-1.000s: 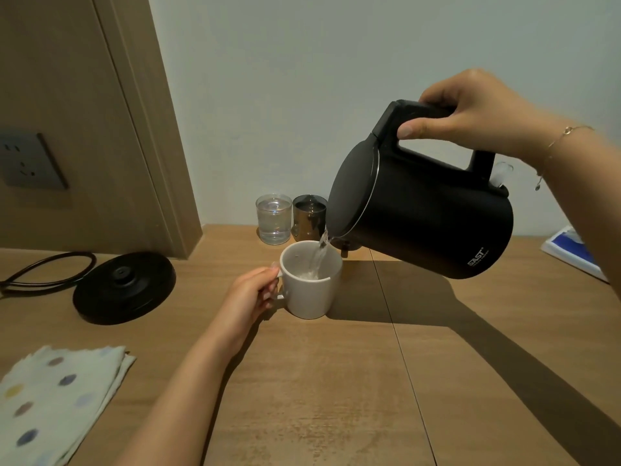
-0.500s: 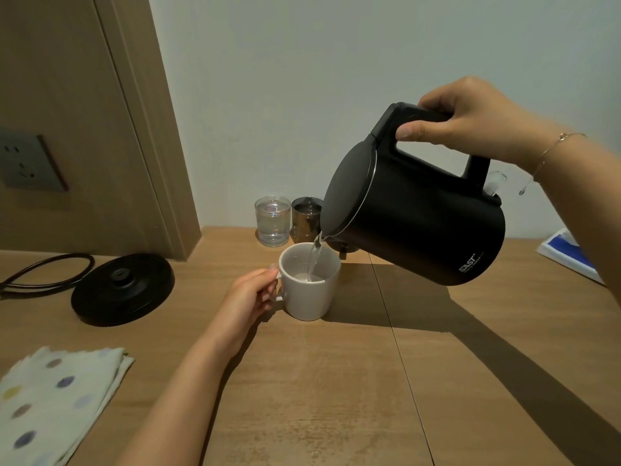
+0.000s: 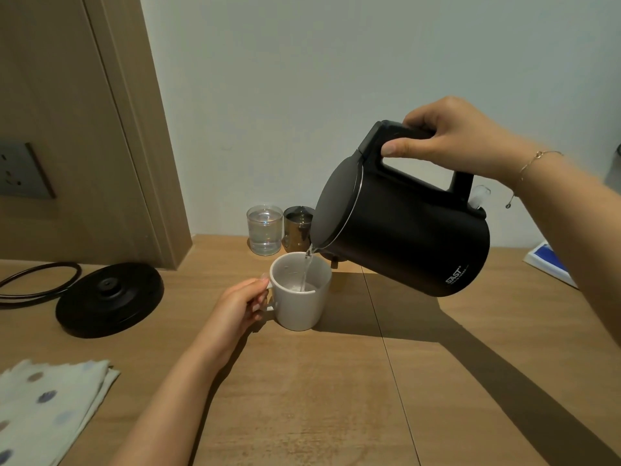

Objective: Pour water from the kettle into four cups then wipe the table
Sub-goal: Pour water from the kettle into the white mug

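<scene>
My right hand point(image 3: 460, 139) grips the handle of a black kettle point(image 3: 403, 230), tilted left with its spout over a white mug point(image 3: 299, 307). A thin stream of water runs from the spout into the mug. My left hand point(image 3: 238, 304) holds the mug's handle on the wooden table point(image 3: 336, 398). Behind the mug, against the wall, stand a clear glass point(image 3: 264, 230) with water in it and a metal cup point(image 3: 297, 227), partly hidden by the kettle. A fourth cup is mostly hidden behind the kettle.
The kettle's round black base point(image 3: 109, 299) with its cord point(image 3: 37, 280) lies at the left. A folded dotted cloth point(image 3: 43, 408) sits at the front left corner. A blue and white item point(image 3: 551, 264) lies at the right edge. A wall socket point(image 3: 20, 169) is at the left.
The kettle has drifted slightly lower and leftward over the mug while water keeps pouring. My left hand stays on the mug's handle.
</scene>
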